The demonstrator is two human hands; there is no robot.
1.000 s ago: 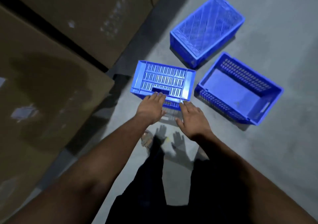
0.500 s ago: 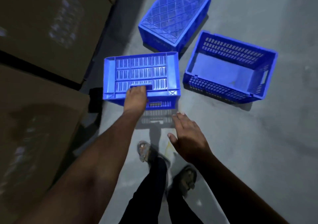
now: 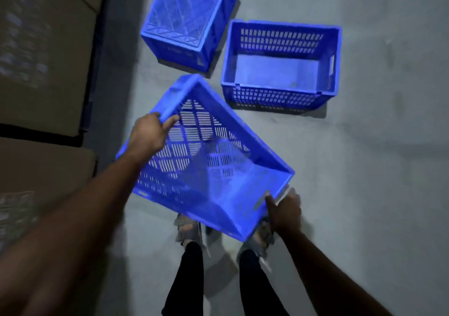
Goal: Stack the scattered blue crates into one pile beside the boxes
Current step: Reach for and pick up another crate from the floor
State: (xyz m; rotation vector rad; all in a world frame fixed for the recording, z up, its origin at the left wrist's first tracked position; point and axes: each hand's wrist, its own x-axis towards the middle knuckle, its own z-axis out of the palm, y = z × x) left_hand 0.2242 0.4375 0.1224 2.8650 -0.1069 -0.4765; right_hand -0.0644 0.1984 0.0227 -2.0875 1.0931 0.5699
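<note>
A blue slotted crate [image 3: 209, 160] sits tilted at the frame's centre, open side up, above the floor [image 3: 376, 170]. The left hand [image 3: 149, 133] grips its far rim; the right hand [image 3: 284, 212] clasps its near end wall.

Three blue crates are in my view: one held crate [image 3: 213, 170] tilted between the hands, one upturned crate [image 3: 187, 21] lying bottom-up on the floor, and one upright crate [image 3: 279, 65] open side up just beside it. I count two hands on the held one, the left hand [image 3: 149, 133] and the right hand [image 3: 285, 212]. Two cardboard boxes show at the left, an upper box [image 3: 46, 53] and a lower box [image 3: 36, 182]. Two feet [image 3: 187, 228] stand below.
</note>
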